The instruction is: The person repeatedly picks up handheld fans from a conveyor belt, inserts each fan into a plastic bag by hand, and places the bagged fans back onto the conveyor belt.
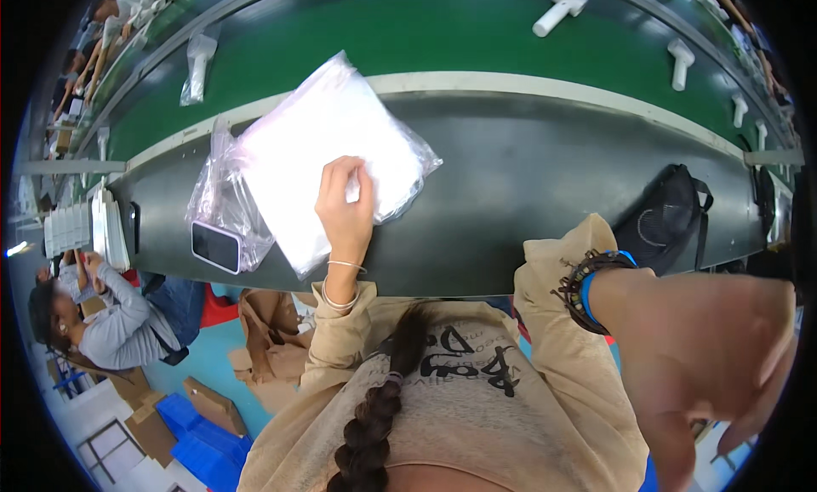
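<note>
A stack of clear plastic bags [306, 126], glaring white in the light, lies on the dark tabletop in front of me. Over it is my left hand [345, 207], thumb and fingertips pinched together on the top bag's surface. Raised close to the camera at the right, my right hand [706, 347] looks large. Its fingers point downward and apart, with nothing seen between them, though part is cut by the picture's rim. A phone [216, 247] with a pale purple edge rests on crumpled plastic [225, 194] left of the stack.
Beyond the table runs a green conveyor belt [425, 45] carrying several white handheld devices [557, 11], one in a clear bag [199, 66]. A black bag [664, 220] sits on the table's right. At left, a seated person [128, 322] works; cardboard [272, 339] and blue bins [200, 432] lie below.
</note>
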Tool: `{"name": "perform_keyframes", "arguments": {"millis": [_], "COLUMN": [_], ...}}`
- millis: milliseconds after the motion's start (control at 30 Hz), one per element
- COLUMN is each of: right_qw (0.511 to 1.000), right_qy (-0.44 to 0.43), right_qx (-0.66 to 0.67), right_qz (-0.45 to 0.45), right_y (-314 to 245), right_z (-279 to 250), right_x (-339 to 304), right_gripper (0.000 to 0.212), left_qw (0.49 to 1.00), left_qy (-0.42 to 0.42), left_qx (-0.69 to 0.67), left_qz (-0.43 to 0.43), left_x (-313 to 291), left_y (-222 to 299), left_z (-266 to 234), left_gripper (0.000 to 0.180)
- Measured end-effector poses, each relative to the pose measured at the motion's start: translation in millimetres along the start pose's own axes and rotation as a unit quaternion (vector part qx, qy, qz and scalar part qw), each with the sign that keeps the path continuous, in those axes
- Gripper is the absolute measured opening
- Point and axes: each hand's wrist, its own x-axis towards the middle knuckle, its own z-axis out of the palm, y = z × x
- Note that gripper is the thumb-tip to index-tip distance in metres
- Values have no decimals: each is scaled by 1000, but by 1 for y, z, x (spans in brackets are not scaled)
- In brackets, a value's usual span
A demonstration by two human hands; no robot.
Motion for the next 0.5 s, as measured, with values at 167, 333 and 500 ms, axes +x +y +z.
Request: {"name": "perform_keyframes", "arguments": {"millis": [167,333,500], "right_qw": [990,691,486], "right_qy": [-56,-204,-482], "right_qx": [-124,-668,-640], "right_qz": [-38,188,349], "right_y": [36,265,345], "right_z": [-51,-179,-450], "right_x": [25,32,99], "right_gripper": [47,34,55], "left_qw": [999,999,986], "left_qy": [2,-31,-117], "left_qx": [-26,3,-67], "left_qz": [-18,7,102], "left_x": [-1,-3,20], "left_y": [-2,8,36], "left_z": [0,-18,-1], "left_gripper": [14,16,22]}}
